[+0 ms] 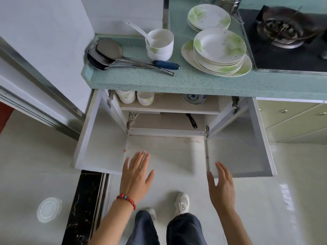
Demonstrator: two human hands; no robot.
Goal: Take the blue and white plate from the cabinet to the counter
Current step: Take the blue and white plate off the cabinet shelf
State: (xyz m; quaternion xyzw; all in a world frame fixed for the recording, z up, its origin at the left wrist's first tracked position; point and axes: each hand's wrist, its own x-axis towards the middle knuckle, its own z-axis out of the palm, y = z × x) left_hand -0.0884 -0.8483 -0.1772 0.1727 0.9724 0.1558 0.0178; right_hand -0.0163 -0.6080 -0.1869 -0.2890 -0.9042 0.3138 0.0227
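Observation:
The blue and white plate [193, 99] lies on the upper shelf [168, 107] of the open cabinet, at the right side, partly hidden under the edge of the green speckled counter [185, 82]. Both cabinet doors stand swung wide. My left hand [137, 175], with a red bead bracelet on the wrist, hovers below the cabinet with fingers spread and nothing in it. My right hand [222, 186] is also empty with fingers apart, near the bottom edge of the right door [237, 149]. Both hands are well short of the plate.
On the counter are stacks of green-patterned plates [219, 48], white bowls with a ladle [160, 44], steel spatulas [109, 53] and a gas stove [283, 32]. White cups [145, 98] stand on the shelf's left. A black pan handle [192, 120] lies on the lower shelf. My shoes are on the floor.

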